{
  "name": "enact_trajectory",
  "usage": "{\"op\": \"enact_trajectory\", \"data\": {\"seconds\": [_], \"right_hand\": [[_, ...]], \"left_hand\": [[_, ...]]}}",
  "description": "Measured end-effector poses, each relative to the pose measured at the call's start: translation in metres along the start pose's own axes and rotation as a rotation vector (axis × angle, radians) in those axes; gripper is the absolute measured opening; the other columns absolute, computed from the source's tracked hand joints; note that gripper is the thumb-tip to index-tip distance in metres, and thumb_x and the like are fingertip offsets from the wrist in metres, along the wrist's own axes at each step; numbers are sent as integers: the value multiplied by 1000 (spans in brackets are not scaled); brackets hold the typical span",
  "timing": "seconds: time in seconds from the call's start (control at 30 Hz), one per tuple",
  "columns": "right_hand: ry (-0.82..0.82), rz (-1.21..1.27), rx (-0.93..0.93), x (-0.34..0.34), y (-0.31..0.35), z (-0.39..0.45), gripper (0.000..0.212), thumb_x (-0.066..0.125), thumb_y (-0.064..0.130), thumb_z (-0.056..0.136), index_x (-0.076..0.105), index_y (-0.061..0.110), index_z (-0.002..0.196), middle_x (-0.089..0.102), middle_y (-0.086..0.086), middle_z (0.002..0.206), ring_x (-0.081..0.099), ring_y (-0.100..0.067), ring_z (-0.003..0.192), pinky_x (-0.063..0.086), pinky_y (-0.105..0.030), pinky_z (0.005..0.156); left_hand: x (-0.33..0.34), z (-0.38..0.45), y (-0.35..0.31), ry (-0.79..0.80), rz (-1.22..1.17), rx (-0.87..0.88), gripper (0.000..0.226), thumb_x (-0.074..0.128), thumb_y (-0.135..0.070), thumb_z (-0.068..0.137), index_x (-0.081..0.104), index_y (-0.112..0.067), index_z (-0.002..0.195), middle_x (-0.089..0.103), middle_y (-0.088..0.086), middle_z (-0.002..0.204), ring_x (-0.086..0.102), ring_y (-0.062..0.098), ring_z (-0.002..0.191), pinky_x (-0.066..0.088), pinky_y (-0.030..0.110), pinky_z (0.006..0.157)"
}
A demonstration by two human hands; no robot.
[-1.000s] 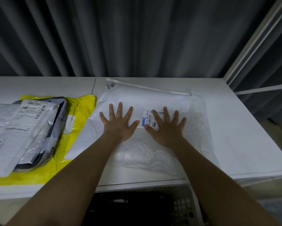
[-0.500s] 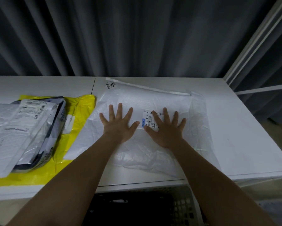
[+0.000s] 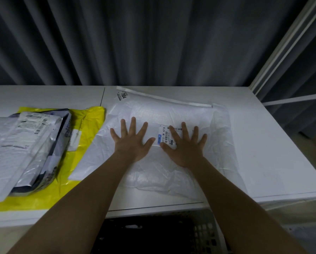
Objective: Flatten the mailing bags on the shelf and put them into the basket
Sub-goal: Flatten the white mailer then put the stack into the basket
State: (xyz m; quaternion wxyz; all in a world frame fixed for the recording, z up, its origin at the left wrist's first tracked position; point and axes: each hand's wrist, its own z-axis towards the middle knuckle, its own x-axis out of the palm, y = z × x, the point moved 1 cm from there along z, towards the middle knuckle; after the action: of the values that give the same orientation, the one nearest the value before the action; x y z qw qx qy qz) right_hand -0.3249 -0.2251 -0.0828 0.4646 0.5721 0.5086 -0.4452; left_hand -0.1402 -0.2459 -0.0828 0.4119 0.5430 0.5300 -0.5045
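Observation:
A white mailing bag [image 3: 171, 112] lies spread on the white shelf [image 3: 274, 153], a barcode label near its middle. My left hand [image 3: 131, 142] presses flat on the bag's left half, fingers straight and spread. My right hand [image 3: 185, 145] presses flat on the right half, partly covering the label. Below the shelf's front edge sits a dark basket [image 3: 204, 233] with a perforated wall; its inside is too dark to read.
On the left of the shelf a yellow mailing bag [image 3: 87, 125] lies under a stack of grey and silvery bags [image 3: 23, 143]. A dark pleated curtain hangs behind the shelf. White frame rails [image 3: 285, 57] rise at the right.

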Motion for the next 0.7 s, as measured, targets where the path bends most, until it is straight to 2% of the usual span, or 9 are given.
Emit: {"op": "enact_trajectory", "data": {"seconds": [0.7], "right_hand": [[24, 21, 0, 7, -2, 1, 80, 17, 81, 82, -8, 45, 148, -20, 2, 159, -22, -39, 142, -17, -63, 109]], "left_hand": [[5, 0, 0, 20, 14, -2, 73, 10, -73, 88, -11, -40, 150, -22, 3, 158, -23, 35, 143, -9, 66, 110]]}}
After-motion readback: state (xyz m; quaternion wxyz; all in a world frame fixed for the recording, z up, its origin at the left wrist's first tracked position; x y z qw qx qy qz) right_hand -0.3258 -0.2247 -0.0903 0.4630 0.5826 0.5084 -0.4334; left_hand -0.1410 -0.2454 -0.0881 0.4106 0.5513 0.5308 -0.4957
